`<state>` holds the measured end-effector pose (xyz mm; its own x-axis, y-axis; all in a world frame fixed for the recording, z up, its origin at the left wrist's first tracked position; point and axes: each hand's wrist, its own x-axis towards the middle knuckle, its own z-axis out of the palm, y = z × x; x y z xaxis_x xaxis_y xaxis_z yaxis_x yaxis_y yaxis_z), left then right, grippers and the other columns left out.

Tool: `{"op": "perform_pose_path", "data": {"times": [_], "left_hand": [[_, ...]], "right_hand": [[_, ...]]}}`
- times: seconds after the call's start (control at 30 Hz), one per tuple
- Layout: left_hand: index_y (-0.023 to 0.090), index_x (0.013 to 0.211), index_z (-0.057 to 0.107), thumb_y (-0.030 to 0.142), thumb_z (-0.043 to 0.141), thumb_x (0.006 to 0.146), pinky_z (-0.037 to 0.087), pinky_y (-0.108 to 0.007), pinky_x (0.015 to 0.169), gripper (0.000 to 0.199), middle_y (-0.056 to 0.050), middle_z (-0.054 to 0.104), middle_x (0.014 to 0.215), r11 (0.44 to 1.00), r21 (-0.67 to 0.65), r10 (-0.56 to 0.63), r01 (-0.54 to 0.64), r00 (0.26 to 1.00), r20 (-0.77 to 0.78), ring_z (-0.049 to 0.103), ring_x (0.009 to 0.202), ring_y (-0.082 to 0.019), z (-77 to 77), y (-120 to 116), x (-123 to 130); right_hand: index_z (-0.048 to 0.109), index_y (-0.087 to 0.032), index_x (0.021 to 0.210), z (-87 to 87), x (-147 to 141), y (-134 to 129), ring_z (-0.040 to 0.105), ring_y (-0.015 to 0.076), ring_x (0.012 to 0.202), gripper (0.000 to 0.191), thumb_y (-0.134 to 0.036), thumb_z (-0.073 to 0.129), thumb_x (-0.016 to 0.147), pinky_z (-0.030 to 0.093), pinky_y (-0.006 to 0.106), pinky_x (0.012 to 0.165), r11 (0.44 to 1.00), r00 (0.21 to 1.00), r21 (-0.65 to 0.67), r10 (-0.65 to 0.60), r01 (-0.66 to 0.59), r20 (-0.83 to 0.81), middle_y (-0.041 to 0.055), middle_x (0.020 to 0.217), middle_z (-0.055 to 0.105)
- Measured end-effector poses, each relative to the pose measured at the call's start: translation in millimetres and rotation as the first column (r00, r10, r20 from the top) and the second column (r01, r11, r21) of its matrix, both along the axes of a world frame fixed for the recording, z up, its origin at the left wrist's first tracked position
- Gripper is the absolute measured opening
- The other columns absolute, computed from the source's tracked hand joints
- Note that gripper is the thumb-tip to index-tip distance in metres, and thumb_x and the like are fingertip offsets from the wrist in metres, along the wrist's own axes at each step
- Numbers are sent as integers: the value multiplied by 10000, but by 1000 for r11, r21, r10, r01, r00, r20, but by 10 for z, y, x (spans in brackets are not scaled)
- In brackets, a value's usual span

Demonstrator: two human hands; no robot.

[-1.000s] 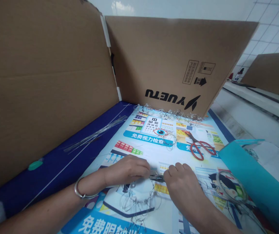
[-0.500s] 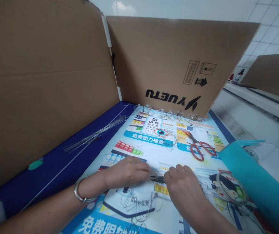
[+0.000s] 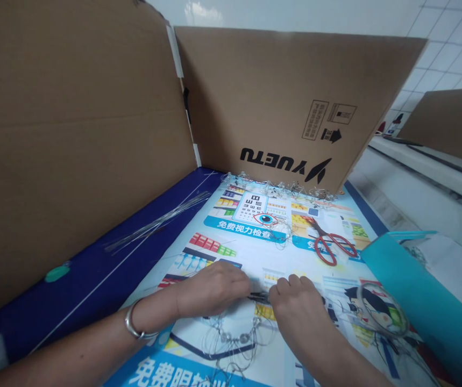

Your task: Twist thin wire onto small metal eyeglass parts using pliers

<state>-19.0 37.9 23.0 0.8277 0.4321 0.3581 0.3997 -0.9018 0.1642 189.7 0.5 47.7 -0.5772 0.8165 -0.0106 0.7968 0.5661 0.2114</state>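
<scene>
The right hand point(image 3: 299, 309) is closed around the pliers point(image 3: 260, 296), their metal nose pointing at the left hand point(image 3: 217, 287). The left fingers bend inward at that nose; whether they pinch anything is hidden. Just below hangs or lies a beaded wire piece point(image 3: 235, 338), over the printed poster point(image 3: 271, 365). Farther out are red-handled scissors point(image 3: 333, 248), a wire coil point(image 3: 382, 312) and straight wires point(image 3: 158, 223).

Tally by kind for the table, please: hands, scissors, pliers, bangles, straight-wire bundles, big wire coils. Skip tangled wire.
Hands: 2 (left hand, right hand)
Scissors: 1
Pliers: 1
Bangle: 1
Straight-wire bundle: 1
Big wire coil: 1
Total: 7
</scene>
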Motion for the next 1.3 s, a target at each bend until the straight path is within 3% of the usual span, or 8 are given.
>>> {"op": "perform_pose_path", "data": {"times": [0.17, 0.4, 0.63, 1.3], "left_hand": [[178, 870, 507, 63, 423, 805, 408, -256, 591, 156, -23, 574, 723, 999, -20, 41, -45, 985, -168, 510, 648, -145, -10, -1, 35], [180, 852, 512, 109, 443, 819, 383, -239, 576, 105, -11, 578, 746, 976, -159, 128, -148, 983, -131, 534, 673, -148, -113, 7, 40], [174, 887, 529, 116, 418, 842, 396, -232, 574, 133, -17, 593, 774, 957, -247, 132, -150, 987, -87, 550, 685, -138, -105, -4, 45], [175, 827, 523, 162, 411, 848, 370, -233, 557, 116, -15, 575, 739, 976, -158, 139, -149, 988, -71, 517, 636, -127, -94, -26, 65]], "right_hand": [[584, -148, 739, -10, -19, 4, 512, 216, 672, 109, -55, 530, 719, 273, 318, 553, 1000, 1000, -13, -17, 17, 0, 76, 701, 571], [586, -143, 750, 11, -30, 0, 528, 233, 676, 140, -33, 510, 709, 284, 323, 546, 998, 998, -49, -46, 48, 42, 92, 706, 575], [584, -153, 746, -6, -37, -6, 533, 234, 665, 143, -36, 518, 696, 295, 322, 547, 997, 997, -46, -54, 57, 51, 85, 692, 575], [585, -148, 740, 32, -50, -24, 555, 231, 636, 123, -45, 532, 697, 324, 309, 531, 997, 996, -43, -57, 60, 70, 83, 680, 588]]}}
